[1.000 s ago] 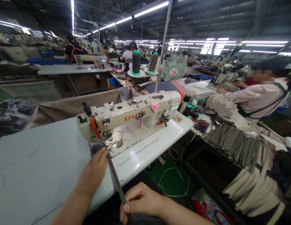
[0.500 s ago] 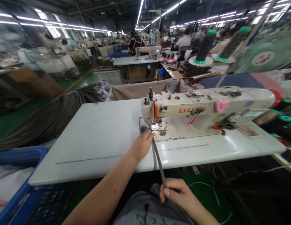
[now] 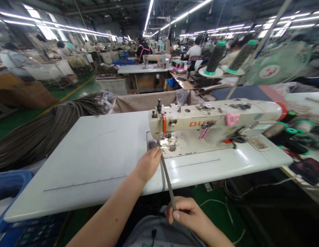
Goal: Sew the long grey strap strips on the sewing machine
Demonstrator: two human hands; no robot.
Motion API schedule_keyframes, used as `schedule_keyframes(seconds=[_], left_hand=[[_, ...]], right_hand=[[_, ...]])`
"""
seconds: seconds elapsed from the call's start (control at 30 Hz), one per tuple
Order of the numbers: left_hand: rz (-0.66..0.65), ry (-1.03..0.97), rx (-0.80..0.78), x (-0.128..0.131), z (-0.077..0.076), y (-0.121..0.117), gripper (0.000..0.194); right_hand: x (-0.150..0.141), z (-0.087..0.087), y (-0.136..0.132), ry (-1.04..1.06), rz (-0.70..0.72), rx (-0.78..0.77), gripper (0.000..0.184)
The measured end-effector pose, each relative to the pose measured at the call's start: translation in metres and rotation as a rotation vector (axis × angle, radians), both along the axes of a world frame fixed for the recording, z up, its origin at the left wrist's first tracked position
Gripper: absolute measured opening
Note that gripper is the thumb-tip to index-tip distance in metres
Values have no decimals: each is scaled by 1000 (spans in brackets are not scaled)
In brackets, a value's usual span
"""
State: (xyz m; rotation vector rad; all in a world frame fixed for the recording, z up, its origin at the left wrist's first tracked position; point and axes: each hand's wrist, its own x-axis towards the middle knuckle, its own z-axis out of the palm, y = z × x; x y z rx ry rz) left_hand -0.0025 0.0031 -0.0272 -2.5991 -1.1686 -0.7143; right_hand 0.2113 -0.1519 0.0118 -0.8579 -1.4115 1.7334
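A narrow grey strap (image 3: 167, 181) runs from the needle area of a cream sewing machine (image 3: 213, 120) down over the front edge of the white table (image 3: 97, 161). My left hand (image 3: 148, 164) rests on the table just before the presser foot, fingertips pressed on the strap's upper end. Below the table edge, over my lap, my right hand (image 3: 186, 214) is closed on the strap's lower end and holds it taut.
A long heap of dark straps (image 3: 46, 132) lies left of the table, with a blue crate (image 3: 10, 192) below it. Thread cones (image 3: 214, 58) and a green fan (image 3: 275, 65) stand behind the machine. Other people work at tables farther back.
The view has swung left, off the co-worker and strap piles on the right. Both hands keep their hold on the strap at the needle and over my lap.
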Motion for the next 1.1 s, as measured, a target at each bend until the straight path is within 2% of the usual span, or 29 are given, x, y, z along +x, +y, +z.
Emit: schedule_keyframes(seconds=[0.2, 0.3, 0.4, 0.57, 0.87, 0.97, 1.1], left_hand=[[-109, 40, 58, -6, 0, -4, 35], [-124, 51, 124, -7, 1, -3, 36], [-145, 105, 166, -8, 3, -3, 35], [-154, 185, 236, -9, 5, -3, 34], [-174, 168, 215, -9, 6, -3, 33], [-169, 149, 214, -8, 4, -1, 32], [-107, 49, 114, -4, 5, -1, 30]], right_hand=[[-6, 9, -1, 13, -146, -94, 39], [-11, 5, -2, 116, -204, -224, 45], [-15, -2, -4, 184, -239, -273, 45], [-12, -2, -8, 238, -223, -325, 44], [-5, 0, -13, 286, -165, -347, 43], [-4, 2, -13, 252, -146, -312, 42], [-3, 6, -12, 173, -118, -231, 41]])
